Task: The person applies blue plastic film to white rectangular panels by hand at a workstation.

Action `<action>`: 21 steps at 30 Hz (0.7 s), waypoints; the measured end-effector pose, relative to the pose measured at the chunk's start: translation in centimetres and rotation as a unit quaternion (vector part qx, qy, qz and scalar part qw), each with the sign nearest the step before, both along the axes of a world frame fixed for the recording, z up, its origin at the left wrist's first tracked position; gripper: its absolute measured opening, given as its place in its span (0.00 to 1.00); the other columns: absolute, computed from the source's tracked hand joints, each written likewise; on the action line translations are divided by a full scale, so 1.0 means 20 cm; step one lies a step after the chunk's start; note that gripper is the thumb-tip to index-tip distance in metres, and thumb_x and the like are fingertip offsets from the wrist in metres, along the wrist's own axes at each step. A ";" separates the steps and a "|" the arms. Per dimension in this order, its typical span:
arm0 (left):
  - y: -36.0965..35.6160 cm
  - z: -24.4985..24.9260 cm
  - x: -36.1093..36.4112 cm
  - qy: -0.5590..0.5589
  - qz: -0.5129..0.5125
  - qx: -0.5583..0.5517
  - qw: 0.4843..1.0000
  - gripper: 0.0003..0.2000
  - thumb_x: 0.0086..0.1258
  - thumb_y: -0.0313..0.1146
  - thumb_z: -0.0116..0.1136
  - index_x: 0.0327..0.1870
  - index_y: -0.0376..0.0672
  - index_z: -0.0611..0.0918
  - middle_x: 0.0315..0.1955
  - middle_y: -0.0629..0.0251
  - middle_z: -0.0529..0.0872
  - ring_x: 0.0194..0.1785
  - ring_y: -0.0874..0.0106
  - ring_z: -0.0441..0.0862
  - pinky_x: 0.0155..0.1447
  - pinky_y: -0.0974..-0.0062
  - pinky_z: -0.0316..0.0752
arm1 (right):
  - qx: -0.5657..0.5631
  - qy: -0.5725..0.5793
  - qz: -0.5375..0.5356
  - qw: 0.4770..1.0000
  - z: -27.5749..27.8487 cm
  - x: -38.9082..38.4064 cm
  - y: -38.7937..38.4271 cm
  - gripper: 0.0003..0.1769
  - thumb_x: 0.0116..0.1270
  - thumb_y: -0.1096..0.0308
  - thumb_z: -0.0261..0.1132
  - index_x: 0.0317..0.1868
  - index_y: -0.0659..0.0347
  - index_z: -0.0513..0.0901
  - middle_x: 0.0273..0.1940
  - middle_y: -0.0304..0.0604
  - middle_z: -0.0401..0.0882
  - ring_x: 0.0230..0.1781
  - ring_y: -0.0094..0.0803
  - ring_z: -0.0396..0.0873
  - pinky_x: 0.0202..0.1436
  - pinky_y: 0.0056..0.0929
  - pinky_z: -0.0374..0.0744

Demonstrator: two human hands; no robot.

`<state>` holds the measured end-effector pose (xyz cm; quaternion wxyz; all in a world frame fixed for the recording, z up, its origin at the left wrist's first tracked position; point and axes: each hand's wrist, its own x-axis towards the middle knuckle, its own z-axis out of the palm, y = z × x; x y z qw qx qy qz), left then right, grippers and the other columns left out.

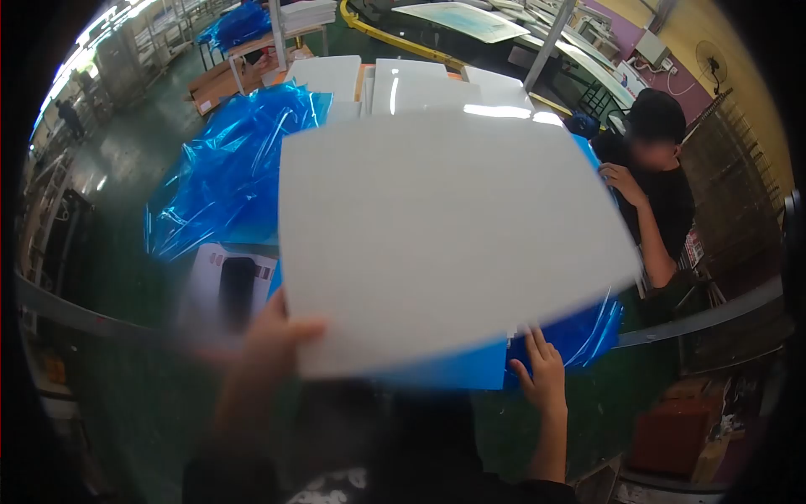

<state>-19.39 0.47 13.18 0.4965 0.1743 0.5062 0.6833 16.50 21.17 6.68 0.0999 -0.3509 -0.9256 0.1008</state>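
Observation:
A large white panel (453,227) fills the middle of the head view, tilted and slightly blurred. My left hand (281,332) is closed on its lower left edge, thumb lying on the white face. A flat blue sheet (470,365) shows beneath the panel's near edge. At the lower right, my right hand (541,370) has its fingers stretched out and its thumb apart, close to the panel's near edge and the blue sheet's corner. Crumpled blue film (579,332) lies just behind that hand. Whether the fingertips touch the panel is hard to see.
Across on the right stands a co-worker (655,185), one hand near the panel's far edge. A heap of blue film (239,172) lies at the left, above a dark phone-like object (238,290) on white printed paper (201,281). White panel stacks (411,80) stand behind.

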 end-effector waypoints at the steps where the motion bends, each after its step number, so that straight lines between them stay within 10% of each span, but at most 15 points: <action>1: 0.16 0.11 0.03 -0.044 -0.002 0.037 0.998 0.31 0.58 0.27 0.67 0.63 0.33 0.66 0.53 0.53 0.77 0.54 0.64 0.78 0.57 0.64 0.75 | -0.037 -0.006 -0.019 0.999 0.01 -0.02 0.01 0.33 0.64 0.57 0.63 0.66 0.65 0.69 0.69 0.53 0.64 0.48 0.51 0.75 0.54 0.41 0.72; 10: 1.52 -0.25 -0.01 -0.158 0.137 0.212 0.955 0.17 0.69 0.25 0.58 0.57 0.44 0.69 0.51 0.64 0.78 0.54 0.69 0.78 0.57 0.71 0.78 | -0.053 0.053 -0.084 0.994 -0.02 0.08 -0.26 0.42 0.60 0.60 0.68 0.72 0.60 0.59 0.73 0.62 0.50 0.65 0.57 0.64 0.65 0.45 0.66; 16: 1.81 -0.32 0.05 -0.227 0.227 0.066 0.945 0.16 0.70 0.28 0.58 0.54 0.39 0.67 0.51 0.59 0.77 0.53 0.66 0.79 0.55 0.70 0.81 | -0.090 0.050 -0.080 0.992 -0.09 0.13 -0.35 0.43 0.60 0.60 0.68 0.72 0.59 0.58 0.73 0.61 0.50 0.71 0.61 0.54 0.71 0.46 0.60; 21: 1.76 -0.25 0.04 -0.222 0.061 0.021 0.973 0.21 0.74 0.36 0.51 0.62 0.36 0.63 0.52 0.49 0.76 0.53 0.61 0.80 0.56 0.69 0.81 | -0.059 -0.005 -0.091 0.994 -0.03 0.04 -0.35 0.37 0.62 0.57 0.67 0.69 0.58 0.65 0.70 0.65 0.53 0.70 0.61 0.55 0.72 0.57 0.53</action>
